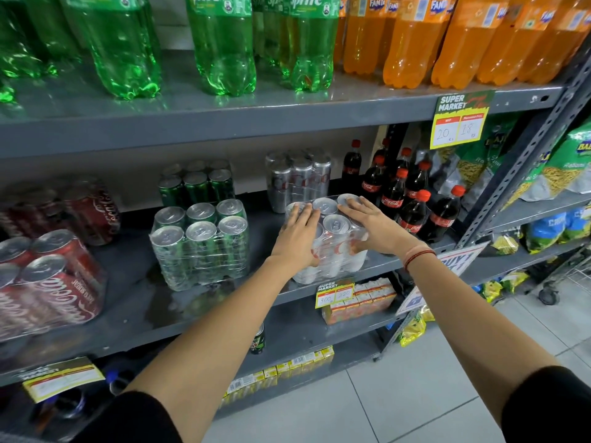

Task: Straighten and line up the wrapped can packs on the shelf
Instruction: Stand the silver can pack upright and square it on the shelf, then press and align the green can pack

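Roughly midway, by my guess: both hands were on the silver can pack (332, 244) at the front edge of the middle shelf (134, 302), toward its right end. Left hand (295, 233) lay flat over the pack's left side and top, fingers spread; right hand (372, 227) pressed on the right side and top; hands apart, one on each flank, more pressing than gripping. That pack sat a bit skewed to the shelf edge, so probably mid-adjust. Just left of it, green can pack (200, 241) stood near the front edge, fairly square, six tops showing under the wrap. At the left end, the red cola pack (48, 282) sat at the front, turned at an angle, likely left to do. Farther back: another red pack (86, 209) at back left, blurred; a second green pack (198, 183) behind the first; a second silver pack (299, 179) toward the back edge behind the held one. All wraps looked intact, cans upright inside. Small cola bottles (412, 199) crowded the right end, touching or nearly touching the held pack, can't tell which.
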Demonstrator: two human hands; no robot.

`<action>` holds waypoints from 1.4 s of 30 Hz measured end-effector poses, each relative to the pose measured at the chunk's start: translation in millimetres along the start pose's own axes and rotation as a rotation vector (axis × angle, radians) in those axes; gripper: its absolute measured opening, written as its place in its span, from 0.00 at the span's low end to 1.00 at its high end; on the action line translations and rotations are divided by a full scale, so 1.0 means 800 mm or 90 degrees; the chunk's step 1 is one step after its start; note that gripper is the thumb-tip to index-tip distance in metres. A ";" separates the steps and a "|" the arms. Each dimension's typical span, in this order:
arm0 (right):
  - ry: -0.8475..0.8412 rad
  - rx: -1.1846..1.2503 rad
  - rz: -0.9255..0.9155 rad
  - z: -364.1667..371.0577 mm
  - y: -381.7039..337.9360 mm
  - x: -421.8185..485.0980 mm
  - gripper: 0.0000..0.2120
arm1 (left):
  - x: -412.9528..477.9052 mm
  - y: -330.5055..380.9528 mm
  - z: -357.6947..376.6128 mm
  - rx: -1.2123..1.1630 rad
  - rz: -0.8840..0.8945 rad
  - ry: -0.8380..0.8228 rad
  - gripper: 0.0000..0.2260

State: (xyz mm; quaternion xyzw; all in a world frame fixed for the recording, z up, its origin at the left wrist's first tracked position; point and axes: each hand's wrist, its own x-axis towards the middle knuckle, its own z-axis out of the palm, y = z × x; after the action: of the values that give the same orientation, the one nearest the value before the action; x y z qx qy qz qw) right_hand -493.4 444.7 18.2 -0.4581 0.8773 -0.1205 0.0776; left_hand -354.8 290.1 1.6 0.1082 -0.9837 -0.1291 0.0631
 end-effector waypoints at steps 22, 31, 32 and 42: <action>-0.033 -0.160 -0.174 0.091 -0.292 0.128 0.61 | -0.110 -0.249 -0.087 0.254 -0.121 -0.058 0.58; 0.008 -0.139 -0.143 0.100 -0.294 0.117 0.57 | -0.114 -0.244 -0.072 0.244 -0.138 -0.001 0.57; 0.010 -0.137 -0.148 0.101 -0.293 0.115 0.57 | -0.117 -0.242 -0.071 0.246 -0.138 0.001 0.57; 0.022 -0.170 -0.153 0.111 -0.294 0.076 0.56 | -0.155 -0.220 -0.065 0.202 -0.145 0.018 0.56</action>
State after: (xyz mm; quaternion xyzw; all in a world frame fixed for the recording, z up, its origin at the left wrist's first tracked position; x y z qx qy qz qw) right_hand -321.5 252.2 -1.9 -0.5635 0.8258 -0.0189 -0.0136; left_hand -192.5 140.1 -7.9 0.2294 -0.9721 0.0229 0.0437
